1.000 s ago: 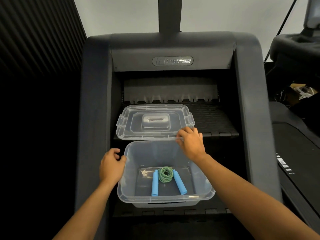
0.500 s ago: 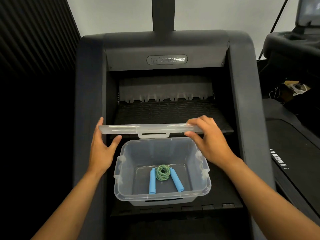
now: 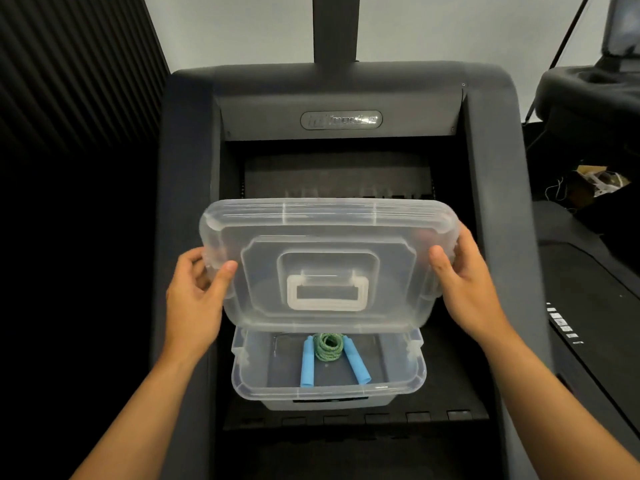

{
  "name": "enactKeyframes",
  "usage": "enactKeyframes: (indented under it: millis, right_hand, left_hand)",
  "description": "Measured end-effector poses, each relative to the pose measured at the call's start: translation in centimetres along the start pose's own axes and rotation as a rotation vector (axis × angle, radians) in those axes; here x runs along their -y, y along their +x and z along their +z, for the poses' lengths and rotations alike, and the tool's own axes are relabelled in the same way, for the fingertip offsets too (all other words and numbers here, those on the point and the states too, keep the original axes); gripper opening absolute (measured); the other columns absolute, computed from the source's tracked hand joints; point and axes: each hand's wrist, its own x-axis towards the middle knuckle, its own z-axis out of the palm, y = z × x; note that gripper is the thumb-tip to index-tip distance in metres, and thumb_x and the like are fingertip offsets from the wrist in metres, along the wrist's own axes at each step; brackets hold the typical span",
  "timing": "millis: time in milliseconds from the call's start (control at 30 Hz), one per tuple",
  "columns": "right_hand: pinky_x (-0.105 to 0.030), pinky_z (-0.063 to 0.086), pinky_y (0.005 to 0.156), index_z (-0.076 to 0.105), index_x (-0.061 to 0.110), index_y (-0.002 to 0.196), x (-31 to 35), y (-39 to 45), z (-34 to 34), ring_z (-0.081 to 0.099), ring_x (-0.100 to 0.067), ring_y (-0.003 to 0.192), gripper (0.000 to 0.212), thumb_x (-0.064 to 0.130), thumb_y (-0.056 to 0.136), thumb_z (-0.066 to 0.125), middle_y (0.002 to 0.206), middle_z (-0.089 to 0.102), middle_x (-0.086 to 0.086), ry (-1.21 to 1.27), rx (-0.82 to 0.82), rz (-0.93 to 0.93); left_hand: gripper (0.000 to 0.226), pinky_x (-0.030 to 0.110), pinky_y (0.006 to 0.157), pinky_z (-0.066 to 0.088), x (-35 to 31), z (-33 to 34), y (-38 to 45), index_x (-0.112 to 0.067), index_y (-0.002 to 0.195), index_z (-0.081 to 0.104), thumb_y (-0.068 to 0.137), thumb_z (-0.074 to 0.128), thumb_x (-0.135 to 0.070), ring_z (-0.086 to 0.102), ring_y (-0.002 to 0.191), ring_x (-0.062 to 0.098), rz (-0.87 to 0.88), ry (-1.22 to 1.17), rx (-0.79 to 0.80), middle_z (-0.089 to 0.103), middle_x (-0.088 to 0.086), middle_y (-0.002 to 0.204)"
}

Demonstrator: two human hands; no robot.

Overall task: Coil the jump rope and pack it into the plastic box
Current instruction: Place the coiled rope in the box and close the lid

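Jump rope (image 3: 328, 348) coiled, clear ribbed lid (image 3: 325, 261) above

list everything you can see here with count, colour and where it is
lid: 1, clear plastic, held in the air above the box, tilted toward the camera
box: 1, clear plastic, open, on the dark machine's step
rope coil: 1, green, on the box floor
rope handles: 2, blue, on either side of the coil
machine: 1, dark grey, surrounding the box
left hand: 1, gripping the lid's left edge
right hand: 1, gripping the lid's right edge
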Motion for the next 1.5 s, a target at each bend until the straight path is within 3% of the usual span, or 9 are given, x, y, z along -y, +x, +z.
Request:
enactKeyframes:
  millis: [133, 200, 333, 500, 767, 933, 1167, 1300, 1500]
  right_hand:
    - [-0.016, 0.055, 0.076, 0.036, 0.022, 0.126, -2.0, -0.9, 0.7, 0.071, 0.001, 0.093, 0.034, 0.022, 0.099, 0.057, 0.111, 0.070, 0.005, 0.116, -0.039, 0.160]
    - [-0.014, 0.054, 0.069, 0.043, 0.015, 0.115, -3.5, -1.1, 0.9, 0.070, 0.004, 0.082, 0.024, 0.014, 0.099, 0.060, 0.104, 0.069, 0.002, 0.094, -0.016, 0.220]
    - [-0.016, 0.055, 0.076, 0.053, 0.024, 0.126, -6.2, -1.5, 1.4, 0.070, 0.002, 0.098, 0.027, 0.019, 0.100, 0.061, 0.120, 0.068, 0.004, 0.077, 0.035, 0.301]
    - [-0.008, 0.052, 0.073, 0.049, 0.023, 0.140, -9.1, -2.0, 2.0, 0.062, 0.015, 0.099, 0.037, 0.027, 0.104, 0.054, 0.123, 0.062, 0.014, -0.083, 0.013, 0.383]
    - [-0.014, 0.046, 0.076, 0.050, 0.020, 0.142, -11.1, -2.0, 2.9, 0.058, 0.004, 0.106, 0.040, 0.034, 0.104, 0.051, 0.122, 0.061, 0.011, -0.156, 0.040, 0.461]
    - [-0.014, 0.046, 0.074, 0.051, 0.021, 0.141, -11.2, -1.8, 3.3, 0.060, 0.003, 0.106, 0.039, 0.033, 0.104, 0.052, 0.124, 0.062, 0.009, -0.153, 0.037, 0.481]
    - [-0.016, 0.049, 0.070, 0.050, 0.023, 0.141, -10.9, -2.3, 3.7, 0.062, 0.002, 0.099, 0.039, 0.033, 0.104, 0.053, 0.122, 0.063, 0.008, -0.155, 0.051, 0.490]
    - [-0.017, 0.052, 0.072, 0.049, 0.022, 0.142, -11.0, -2.6, 3.7, 0.064, 0.001, 0.100, 0.040, 0.033, 0.104, 0.052, 0.119, 0.062, 0.011, -0.167, 0.060, 0.494]
    - [-0.020, 0.054, 0.075, 0.048, 0.022, 0.143, -11.5, -2.9, 3.6, 0.063, 0.000, 0.099, 0.041, 0.034, 0.104, 0.052, 0.125, 0.063, 0.005, -0.203, 0.074, 0.515]
  left_hand:
    - [0.019, 0.013, 0.070, 0.055, 0.9, 0.5, -0.7, -0.022, 0.111, 0.060, 0.096, 0.066, -0.032, 0.069, 0.075, -0.013, -0.075, 0.119, -0.052, 0.070, -0.014, 0.097]
    - [0.037, 0.028, 0.079, 0.059, 1.8, 0.8, -1.0, -0.021, 0.115, 0.064, 0.093, 0.064, -0.051, 0.073, 0.082, -0.001, -0.159, 0.199, -0.051, 0.074, -0.008, 0.098]
    - [0.052, 0.040, 0.089, 0.055, 3.5, 1.9, -1.5, -0.021, 0.125, 0.068, 0.092, 0.057, -0.060, 0.067, 0.108, 0.022, -0.286, 0.301, -0.002, 0.074, -0.002, 0.111]
    - [0.080, 0.053, 0.097, 0.054, 4.9, 3.2, -1.7, -0.029, 0.131, 0.065, 0.078, 0.045, -0.086, 0.065, 0.117, 0.025, -0.354, 0.379, 0.076, 0.071, -0.004, 0.125]
    - [0.086, 0.054, 0.091, 0.055, 8.3, 3.7, -1.1, -0.006, 0.113, 0.067, 0.079, 0.038, -0.079, 0.066, 0.108, 0.035, -0.392, 0.443, 0.168, 0.072, 0.015, 0.117]
    - [0.062, 0.050, 0.101, 0.051, 6.1, 3.7, -1.1, -0.014, 0.133, 0.066, 0.094, 0.051, -0.060, 0.061, 0.124, 0.032, -0.449, 0.399, 0.164, 0.066, 0.008, 0.135]
    - [0.032, 0.041, 0.071, 0.058, 6.9, 3.2, -2.1, -0.023, 0.080, 0.071, 0.099, 0.057, -0.045, 0.071, 0.077, 0.024, -0.484, 0.353, 0.167, 0.075, 0.005, 0.081]
    - [0.049, 0.050, 0.073, 0.060, 7.7, 3.1, -2.3, 0.002, 0.092, 0.070, 0.096, 0.059, -0.046, 0.071, 0.079, 0.036, -0.493, 0.344, 0.162, 0.074, 0.019, 0.084]
    - [0.050, 0.052, 0.075, 0.059, 8.3, 3.5, -1.9, 0.002, 0.092, 0.070, 0.095, 0.060, -0.048, 0.072, 0.079, 0.036, -0.495, 0.314, 0.181, 0.074, 0.019, 0.082]
